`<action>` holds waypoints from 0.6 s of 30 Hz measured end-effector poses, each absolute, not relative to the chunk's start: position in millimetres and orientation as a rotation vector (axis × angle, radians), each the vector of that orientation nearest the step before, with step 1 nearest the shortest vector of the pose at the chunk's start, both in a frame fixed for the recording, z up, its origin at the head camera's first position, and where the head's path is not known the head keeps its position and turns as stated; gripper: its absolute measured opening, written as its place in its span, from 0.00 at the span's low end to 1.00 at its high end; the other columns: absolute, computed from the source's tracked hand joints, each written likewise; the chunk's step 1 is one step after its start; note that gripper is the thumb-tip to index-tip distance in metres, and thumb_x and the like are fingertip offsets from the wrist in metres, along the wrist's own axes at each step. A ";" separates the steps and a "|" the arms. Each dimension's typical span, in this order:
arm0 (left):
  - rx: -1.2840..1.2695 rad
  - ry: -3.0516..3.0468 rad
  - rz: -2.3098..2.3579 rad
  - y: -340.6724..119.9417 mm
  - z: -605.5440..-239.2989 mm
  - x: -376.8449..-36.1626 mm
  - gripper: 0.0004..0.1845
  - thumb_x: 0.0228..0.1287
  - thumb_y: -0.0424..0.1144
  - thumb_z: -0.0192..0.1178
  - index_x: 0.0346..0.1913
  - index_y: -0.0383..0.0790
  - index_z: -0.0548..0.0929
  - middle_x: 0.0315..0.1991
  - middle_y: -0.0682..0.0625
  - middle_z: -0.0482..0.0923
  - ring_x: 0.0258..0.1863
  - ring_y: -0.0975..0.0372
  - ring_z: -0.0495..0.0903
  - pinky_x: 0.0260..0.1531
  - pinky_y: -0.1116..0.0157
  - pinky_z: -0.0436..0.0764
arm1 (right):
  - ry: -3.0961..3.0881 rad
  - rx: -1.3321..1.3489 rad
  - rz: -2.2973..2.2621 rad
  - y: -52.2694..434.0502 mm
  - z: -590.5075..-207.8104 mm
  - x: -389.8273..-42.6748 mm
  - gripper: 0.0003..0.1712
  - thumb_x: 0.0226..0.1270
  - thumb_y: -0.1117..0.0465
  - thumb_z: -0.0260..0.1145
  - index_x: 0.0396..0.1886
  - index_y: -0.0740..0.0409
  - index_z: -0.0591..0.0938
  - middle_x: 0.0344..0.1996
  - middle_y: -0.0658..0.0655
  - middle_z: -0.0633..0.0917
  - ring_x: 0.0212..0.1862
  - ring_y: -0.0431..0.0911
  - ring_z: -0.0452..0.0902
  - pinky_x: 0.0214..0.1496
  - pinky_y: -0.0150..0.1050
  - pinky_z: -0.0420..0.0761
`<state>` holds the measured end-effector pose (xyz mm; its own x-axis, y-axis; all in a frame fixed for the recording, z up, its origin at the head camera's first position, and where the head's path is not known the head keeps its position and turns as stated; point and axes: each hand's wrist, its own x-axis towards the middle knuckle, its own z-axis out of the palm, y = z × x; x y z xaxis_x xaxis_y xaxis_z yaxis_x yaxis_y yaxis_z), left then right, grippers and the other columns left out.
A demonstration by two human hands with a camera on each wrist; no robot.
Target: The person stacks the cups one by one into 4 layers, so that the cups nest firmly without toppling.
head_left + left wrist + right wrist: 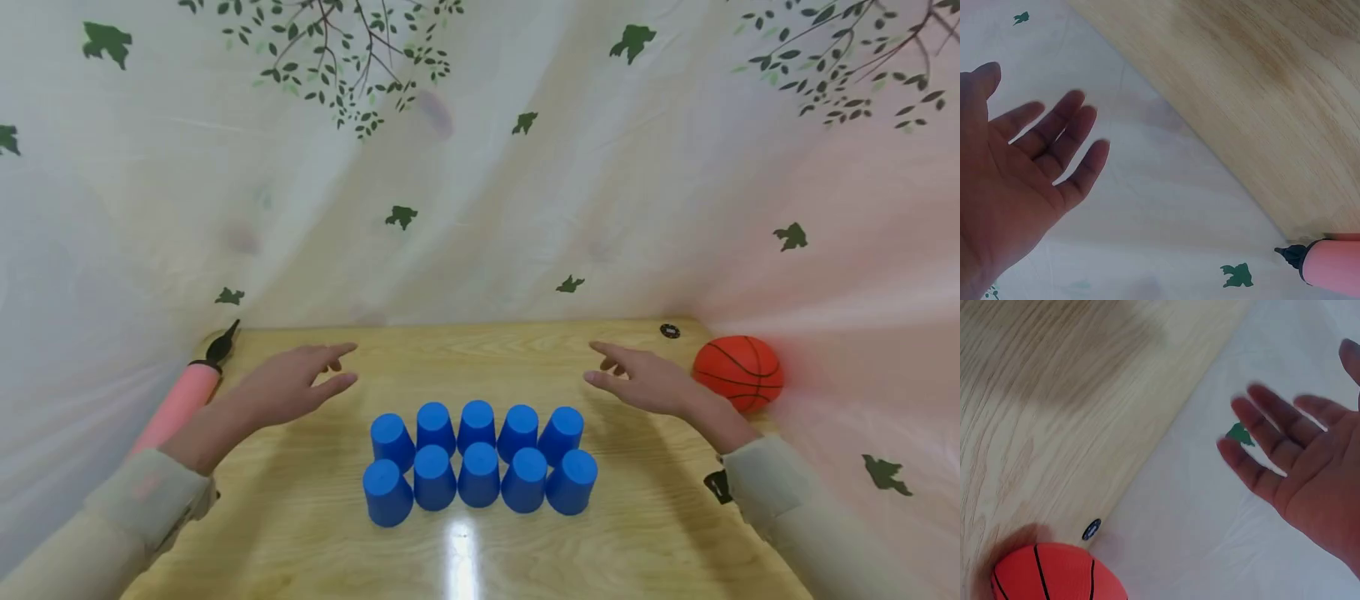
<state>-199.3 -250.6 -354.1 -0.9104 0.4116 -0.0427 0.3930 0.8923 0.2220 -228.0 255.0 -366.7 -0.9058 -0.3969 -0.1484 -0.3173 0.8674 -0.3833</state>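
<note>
Several blue cups [478,477] stand upside down on the wooden table [315,533], lined up in two rows in the head view. My left hand [303,382] hovers over the table to the left of the cups, fingers loosely extended and holding nothing. On the other side, my right hand [637,377] is held up to the right of the cups, its fingers pointing inward and its palm bare. Both wrist views show relaxed, spread fingers on the left hand [1035,156] and the right hand [1304,462], apart from any object.
At the left edge lies a pink hand pump [183,400] with a black nozzle. A red basketball [738,372] rests at the right edge, near a small black disc [671,331]. White cloth [480,250] printed with leaves hangs behind the table.
</note>
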 end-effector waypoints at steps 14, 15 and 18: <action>0.655 2.649 0.636 -236.4 -378.4 -188.6 0.34 0.68 0.63 0.57 0.71 0.49 0.72 0.48 0.54 0.81 0.47 0.61 0.77 0.42 0.63 0.78 | 2.584 -0.688 -0.687 231.7 -377.7 -203.9 0.38 0.69 0.40 0.64 0.72 0.53 0.71 0.33 0.48 0.80 0.34 0.43 0.75 0.30 0.36 0.76; 0.654 2.651 0.626 -235.2 -379.9 -188.1 0.35 0.67 0.64 0.58 0.71 0.49 0.72 0.48 0.54 0.81 0.47 0.61 0.77 0.42 0.63 0.77 | 2.585 -0.693 -0.679 231.2 -378.7 -203.1 0.38 0.68 0.39 0.65 0.72 0.53 0.71 0.33 0.47 0.80 0.34 0.43 0.75 0.30 0.36 0.76; 0.642 2.652 0.600 -232.8 -384.1 -186.9 0.36 0.65 0.65 0.59 0.71 0.51 0.72 0.48 0.55 0.80 0.47 0.61 0.76 0.41 0.63 0.77 | 2.579 -0.707 -0.659 229.4 -381.3 -201.5 0.40 0.67 0.38 0.65 0.71 0.54 0.71 0.33 0.47 0.80 0.34 0.43 0.75 0.30 0.36 0.75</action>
